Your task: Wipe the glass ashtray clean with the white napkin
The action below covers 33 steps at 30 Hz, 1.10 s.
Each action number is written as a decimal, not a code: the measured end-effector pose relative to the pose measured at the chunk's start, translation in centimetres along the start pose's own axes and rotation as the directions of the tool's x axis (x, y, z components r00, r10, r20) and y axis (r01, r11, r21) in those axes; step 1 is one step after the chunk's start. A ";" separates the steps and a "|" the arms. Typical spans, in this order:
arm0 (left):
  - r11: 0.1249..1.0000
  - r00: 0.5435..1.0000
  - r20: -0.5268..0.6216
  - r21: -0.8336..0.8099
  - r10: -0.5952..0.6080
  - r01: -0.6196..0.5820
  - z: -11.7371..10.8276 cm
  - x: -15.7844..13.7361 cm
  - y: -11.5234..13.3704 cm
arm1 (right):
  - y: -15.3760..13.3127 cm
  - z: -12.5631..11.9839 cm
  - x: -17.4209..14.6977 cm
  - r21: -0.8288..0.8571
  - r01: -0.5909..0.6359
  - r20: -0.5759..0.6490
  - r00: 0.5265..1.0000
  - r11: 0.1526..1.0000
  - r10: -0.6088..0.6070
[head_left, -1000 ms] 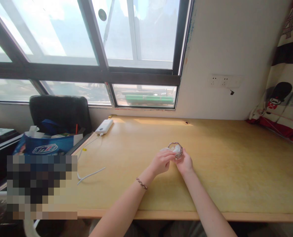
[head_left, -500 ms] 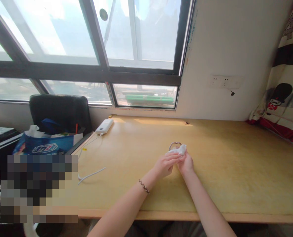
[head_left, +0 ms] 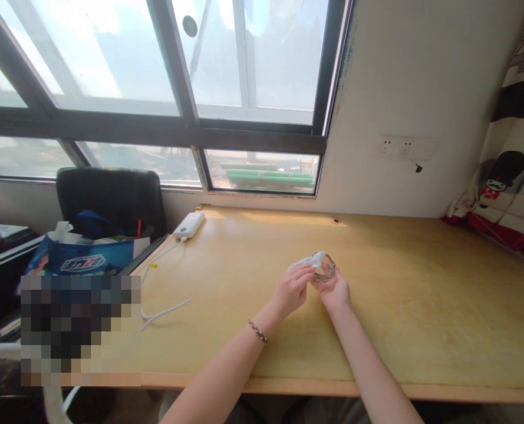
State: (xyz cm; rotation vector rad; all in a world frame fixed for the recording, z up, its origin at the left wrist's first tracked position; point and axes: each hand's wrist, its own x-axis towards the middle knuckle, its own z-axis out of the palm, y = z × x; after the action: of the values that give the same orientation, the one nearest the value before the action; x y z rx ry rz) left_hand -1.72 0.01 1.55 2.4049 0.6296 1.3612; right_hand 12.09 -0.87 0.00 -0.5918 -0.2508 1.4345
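- Your left grip [head_left: 292, 288] pinches a white tissue [head_left: 308, 259]; your right grip [head_left: 336, 291] holds the round ornate-rimmed piece [head_left: 326, 269] by its edge.
- Piece is in hand, right of the power bank [head_left: 189, 225], nearer you.
- Wiping looks underway: tissue overlaps part of the face; amount left, cannot tell.

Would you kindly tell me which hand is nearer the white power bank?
Left. The left hand is in front and to the right of the power bank; the right hand is farther right.
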 end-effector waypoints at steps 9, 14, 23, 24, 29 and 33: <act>0.589 0.692 -0.099 -0.618 -0.716 0.521 1.3 0.2 -1.9 | 0.2 0.8 -0.6 -0.044 -0.009 0.047 0.999 0.999 0.011; 0.293 0.611 0.062 -0.836 -0.789 0.464 1.6 0.1 -2.7 | 0.3 0.7 -0.5 -0.032 -0.001 0.053 0.999 0.999 0.002; 0.176 0.697 0.272 -0.849 -0.663 0.499 1.9 0.4 -1.6 | 0.1 1.5 -1.2 -0.074 0.018 0.130 0.991 0.997 -0.008; 0.173 0.688 0.278 -0.843 -0.670 0.509 1.9 0.5 -1.4 | 0.1 1.6 -1.2 -0.084 0.023 0.126 0.992 0.996 -0.012; 0.079 0.660 0.334 -0.855 -0.673 0.513 2.0 0.4 -0.6 | 0.6 1.2 -0.9 -0.173 0.087 0.085 0.994 0.981 -0.073; 0.008 0.598 0.358 -0.854 -0.717 0.520 1.8 0.2 -0.3 | 1.4 0.3 0.2 -0.485 0.220 -0.006 0.967 0.846 -0.255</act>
State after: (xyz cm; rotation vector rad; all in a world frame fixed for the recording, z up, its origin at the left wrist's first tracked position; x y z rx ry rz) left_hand -0.15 0.33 0.65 0.7999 0.6000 1.0084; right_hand 10.83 -0.57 -0.53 -0.9813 -0.6171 1.1048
